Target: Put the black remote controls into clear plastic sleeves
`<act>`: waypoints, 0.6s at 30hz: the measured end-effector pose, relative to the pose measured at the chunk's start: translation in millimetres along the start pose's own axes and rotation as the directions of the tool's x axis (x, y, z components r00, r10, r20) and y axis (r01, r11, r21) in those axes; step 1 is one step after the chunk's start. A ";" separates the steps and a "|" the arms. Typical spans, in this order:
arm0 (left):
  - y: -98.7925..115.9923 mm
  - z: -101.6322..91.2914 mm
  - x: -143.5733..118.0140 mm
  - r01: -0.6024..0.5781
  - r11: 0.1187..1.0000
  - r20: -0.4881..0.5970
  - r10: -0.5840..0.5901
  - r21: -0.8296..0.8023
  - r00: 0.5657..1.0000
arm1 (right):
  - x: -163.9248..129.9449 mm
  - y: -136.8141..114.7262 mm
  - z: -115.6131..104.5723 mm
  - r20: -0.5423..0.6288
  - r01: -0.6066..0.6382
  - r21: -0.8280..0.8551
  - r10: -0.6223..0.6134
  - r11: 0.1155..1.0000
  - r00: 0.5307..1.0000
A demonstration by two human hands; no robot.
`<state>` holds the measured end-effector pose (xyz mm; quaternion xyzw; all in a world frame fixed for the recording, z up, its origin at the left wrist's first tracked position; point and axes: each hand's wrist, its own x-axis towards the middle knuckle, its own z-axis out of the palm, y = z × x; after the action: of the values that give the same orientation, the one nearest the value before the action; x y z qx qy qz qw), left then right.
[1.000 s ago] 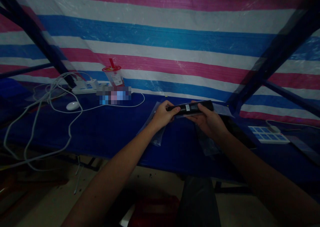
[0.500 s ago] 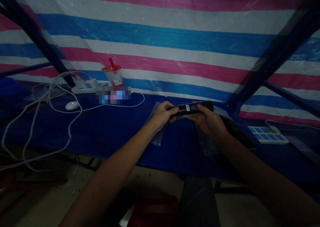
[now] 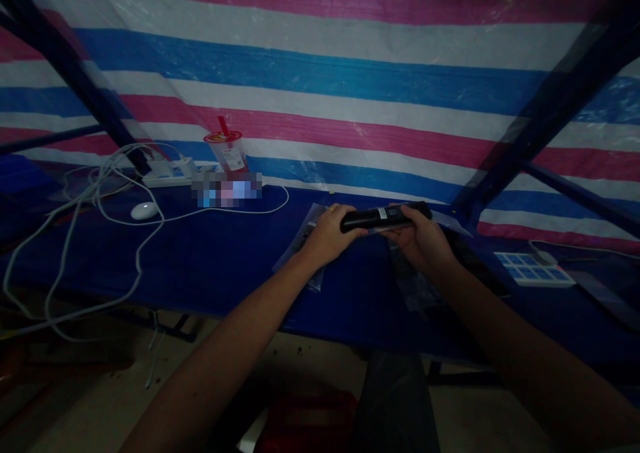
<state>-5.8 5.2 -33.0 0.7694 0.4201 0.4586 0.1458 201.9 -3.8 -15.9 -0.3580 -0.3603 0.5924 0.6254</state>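
Blue surface point(image 3: 210, 266) dim beneath both hands, clear bags under them hard to make out, black remote point(image 3: 385, 217) lengthwise left-right, left hand point(image 3: 330, 234) and right hand point(image 3: 423, 240) each closed around an end

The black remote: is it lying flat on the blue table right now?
No, both hands, left hand and right hand, hold the black remote above the blue table.

Black remote point(image 3: 384, 217) w/ a small white label is showing mid-frame over the dark blue table point(image 3: 210, 260). Pink/white/blue striped tarp point(image 3: 320, 73) is filling the top. White mouse point(image 3: 145, 210) & cables point(image 3: 100, 193) at left, red-lidded cup point(image 3: 226, 149).
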 end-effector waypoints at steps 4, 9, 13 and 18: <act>2.2 -0.9 -0.3 0.097 0.992 -0.006 -0.097 -0.076 0.995 | 2.2 -0.9 -2.7 -0.026 -0.012 0.024 0.013 1.000 1.000; 2.1 -1.7 0.6 0.218 0.960 -0.028 -0.226 -0.176 0.974 | 5.8 -0.7 -7.1 -0.050 0.010 0.041 -0.008 0.999 0.999; 1.5 -1.4 1.9 0.240 0.949 -0.029 -0.251 -0.207 0.968 | 7.2 -0.9 -8.2 -0.064 -0.009 0.032 0.011 0.999 0.998; 3.3 -1.7 0.2 0.253 0.943 -0.019 -0.263 -0.214 0.965 | 2.5 -6.4 -5.1 -0.092 -0.046 0.063 0.051 0.997 0.994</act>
<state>-5.5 3.1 -30.0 0.6769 0.4698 0.4955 0.2749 209.5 -1.7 -12.7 -0.3747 -0.3036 0.6007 0.6377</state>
